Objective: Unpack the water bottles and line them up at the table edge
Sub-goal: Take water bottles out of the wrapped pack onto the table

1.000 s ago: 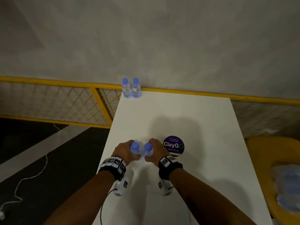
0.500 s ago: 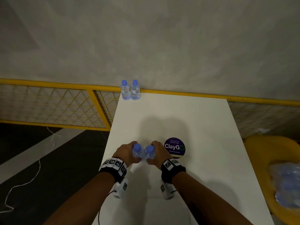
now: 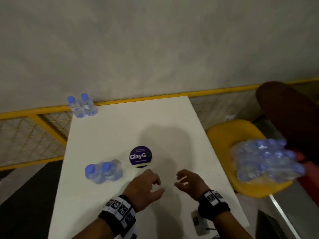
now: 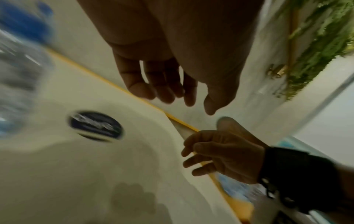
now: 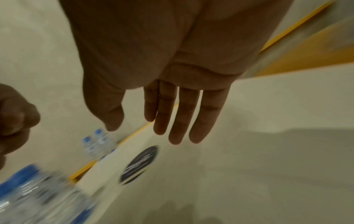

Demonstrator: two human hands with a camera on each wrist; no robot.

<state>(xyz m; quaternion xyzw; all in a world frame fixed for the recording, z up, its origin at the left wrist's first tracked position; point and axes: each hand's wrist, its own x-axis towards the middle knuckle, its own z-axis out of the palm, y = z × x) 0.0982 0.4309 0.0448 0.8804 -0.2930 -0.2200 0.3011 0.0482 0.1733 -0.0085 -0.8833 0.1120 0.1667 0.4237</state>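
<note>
Two blue-capped water bottles (image 3: 103,171) stand side by side near the white table's (image 3: 120,131) left edge, blurred in both wrist views (image 4: 17,75) (image 5: 38,197). Another pair of bottles (image 3: 81,106) (image 5: 97,144) stands at the far left corner. A shrink-wrapped pack of bottles (image 3: 265,161) lies on a yellow chair (image 3: 224,135) to the right. My left hand (image 3: 151,183) (image 4: 162,91) hovers empty to the right of the near pair, fingers relaxed. My right hand (image 3: 181,181) (image 5: 172,121) is beside it, also empty, fingers loosely extended.
A round purple ClayGo sticker (image 3: 140,156) lies on the table just beyond my hands. A yellow mesh railing (image 3: 43,128) runs behind and to the left of the table. A brown chair back (image 3: 284,118) rises behind the pack.
Both hands let go of the two bottles, which now stand at the left edge, and moved right. The view swung right, bringing the pack on the chair closer in.
</note>
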